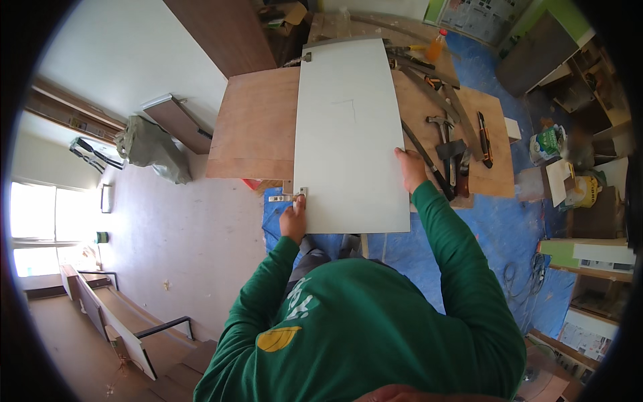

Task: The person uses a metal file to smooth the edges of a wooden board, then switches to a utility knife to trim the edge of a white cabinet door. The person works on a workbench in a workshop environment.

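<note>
A white cabinet door panel (351, 135) with a faint pencil mark lies across a plywood worktop (251, 120), its near end reaching past the worktop's edge towards me. My left hand (293, 219) grips the panel's left edge near the close corner, thumb by a metal cabinet hinge (279, 198). A second hinge (307, 57) sits at the far end of the same edge. On the opposite side, my right hand (412, 168) holds the right edge, its fingers hidden beneath. A claw hammer (442, 128) and a utility knife (485, 139) rest on the worktop right of the panel.
Wooden strips (462, 123) and a dark bar (427, 158) lie among the tools. An orange drink bottle (436, 46) stands at the back right. Blue sheeting (482, 226) covers floor on the right; a grey sack (153, 148) sits left. Open-fronted cabinets line the right side.
</note>
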